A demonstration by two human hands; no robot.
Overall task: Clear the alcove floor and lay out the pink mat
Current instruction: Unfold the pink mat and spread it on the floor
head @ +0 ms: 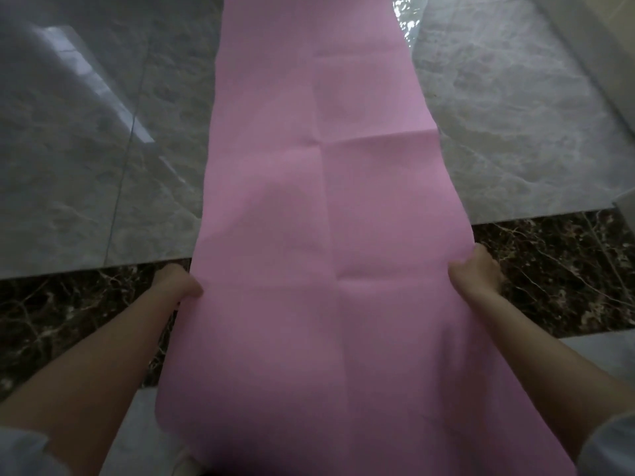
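A long pink mat [319, 207] with fold creases stretches from the bottom of the head view up to the top edge, lying over the grey marble floor. My left hand [177, 283] grips its left edge, thumb on top and fingers tucked underneath. My right hand [477, 271] grips the right edge at about the same height, fingers curled round it. The near end of the mat hangs close below the camera and hides what is under it.
Glossy grey marble tiles [96, 166] lie on both sides of the mat. A dark veined marble strip [556, 269] crosses the floor under my hands. A pale wall base [598, 56] runs along the right. Something shiny and crinkled [407, 18] shows at the top.
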